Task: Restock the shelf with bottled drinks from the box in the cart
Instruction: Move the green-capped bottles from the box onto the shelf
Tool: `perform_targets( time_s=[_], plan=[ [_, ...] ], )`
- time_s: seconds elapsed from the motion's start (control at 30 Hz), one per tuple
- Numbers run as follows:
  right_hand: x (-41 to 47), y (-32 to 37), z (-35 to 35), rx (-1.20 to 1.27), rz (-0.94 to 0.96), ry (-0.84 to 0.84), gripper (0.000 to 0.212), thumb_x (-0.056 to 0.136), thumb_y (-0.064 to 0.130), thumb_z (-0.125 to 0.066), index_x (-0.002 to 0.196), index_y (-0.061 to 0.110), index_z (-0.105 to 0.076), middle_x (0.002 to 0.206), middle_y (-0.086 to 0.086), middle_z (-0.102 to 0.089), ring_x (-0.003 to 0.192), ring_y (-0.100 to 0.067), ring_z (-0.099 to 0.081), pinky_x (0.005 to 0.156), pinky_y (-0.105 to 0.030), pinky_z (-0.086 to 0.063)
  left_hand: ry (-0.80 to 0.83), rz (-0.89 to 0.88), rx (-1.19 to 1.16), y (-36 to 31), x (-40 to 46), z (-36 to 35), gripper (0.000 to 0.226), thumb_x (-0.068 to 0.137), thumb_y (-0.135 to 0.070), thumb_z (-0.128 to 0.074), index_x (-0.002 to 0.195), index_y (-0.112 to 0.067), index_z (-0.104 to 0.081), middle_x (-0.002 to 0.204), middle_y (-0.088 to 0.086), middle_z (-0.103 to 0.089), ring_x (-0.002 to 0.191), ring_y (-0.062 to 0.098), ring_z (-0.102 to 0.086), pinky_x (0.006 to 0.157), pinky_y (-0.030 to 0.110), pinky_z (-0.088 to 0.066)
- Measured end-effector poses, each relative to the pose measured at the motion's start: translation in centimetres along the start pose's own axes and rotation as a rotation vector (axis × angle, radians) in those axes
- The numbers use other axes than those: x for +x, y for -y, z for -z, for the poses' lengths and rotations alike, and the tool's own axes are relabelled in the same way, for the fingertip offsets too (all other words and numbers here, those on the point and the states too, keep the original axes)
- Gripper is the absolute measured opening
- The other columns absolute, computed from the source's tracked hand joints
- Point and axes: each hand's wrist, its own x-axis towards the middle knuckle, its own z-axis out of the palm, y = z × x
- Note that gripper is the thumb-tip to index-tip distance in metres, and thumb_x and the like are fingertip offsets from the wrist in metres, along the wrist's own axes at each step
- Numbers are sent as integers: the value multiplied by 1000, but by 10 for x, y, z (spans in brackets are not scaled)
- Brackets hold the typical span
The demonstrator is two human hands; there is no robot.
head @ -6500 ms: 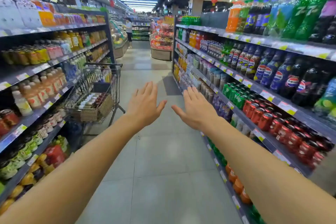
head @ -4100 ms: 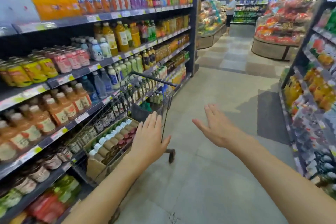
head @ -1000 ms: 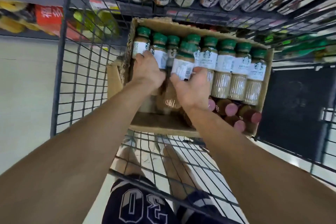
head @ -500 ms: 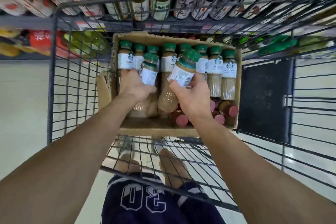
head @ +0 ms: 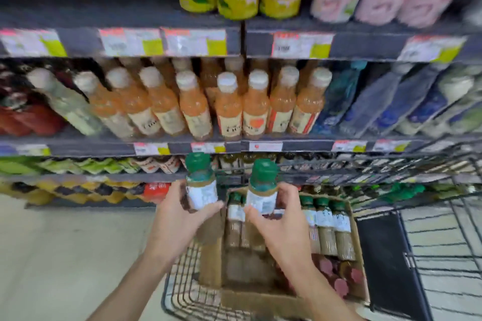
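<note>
Above the cardboard box (head: 260, 300) in the wire cart (head: 187, 294), my left hand (head: 180, 219) is wrapped round one green-capped bottle (head: 202, 185) and my right hand (head: 281, 227) round a second green-capped bottle (head: 262, 187), both upright, near each other but not touching. More green-capped bottles (head: 326, 224) stand along the box's far side, pink-capped ones (head: 339, 281) at its near right corner. Ahead, the shelf (head: 234, 147) carries a row of orange drinks (head: 229, 107); picture blurred.
</note>
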Motion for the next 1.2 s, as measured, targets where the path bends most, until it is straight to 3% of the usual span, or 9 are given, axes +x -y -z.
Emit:
perform_targets(
  time_s=[0.2,0.4,0.57,0.67,0.8,1.03,1.2],
  plan=[
    [-25,89,-36,122,135,-97,59,64,38,-88,109,37,-50,101,16,-66,88,4,-62,76,-24,-53,-76,-223,-9,-48,-13,95,60,51,-58,-79,103,-35,-58,99,-27,-68,93,-4,-65,84,36,-55],
    [-56,173,-98,128,288,-148,56,64,48,-86,106,39,-50,97,18,-67,86,2,-63,76,-28,-52,-107,-412,81,-73,-28,199,54,58,-50,-85,103,-38,-58,97,-27,-67,92,-12,-61,77,17,-50],
    [-73,242,-142,133,391,-230,52,67,48,-84,104,38,-48,96,13,-67,85,-1,-65,77,-37,-56,-203,-558,136,-94,-20,275,65,60,-70,-75,113,-39,-56,104,-22,-66,103,8,-61,86,36,-52],
    [-78,278,-160,107,439,-263,56,64,58,-82,103,39,-48,96,15,-66,87,-2,-64,77,-38,-56,-229,-601,88,-115,-17,308,60,66,-58,-79,116,-32,-59,104,-18,-68,98,1,-62,85,28,-52],
    [-77,314,-172,61,479,-290,60,60,65,-79,102,39,-46,97,16,-64,89,-4,-63,78,-40,-56,-229,-618,89,-141,-13,333,55,68,-46,-83,114,-27,-59,101,-17,-67,92,-6,-60,70,7,-43],
    [-45,359,-188,-17,541,-325,64,62,61,-78,107,38,-39,99,15,-56,94,-6,-59,77,-38,-56,-225,-652,103,-168,5,353,51,69,-41,-83,111,-27,-57,99,-17,-64,90,-3,-61,64,7,-43],
    [0,371,-204,-63,545,-373,57,65,61,-75,106,28,-52,99,9,-52,99,-12,-53,84,-41,-53,-249,-655,99,-186,43,356,54,67,-40,-85,111,-26,-58,101,-15,-65,93,2,-61,66,9,-46]
  ],
)
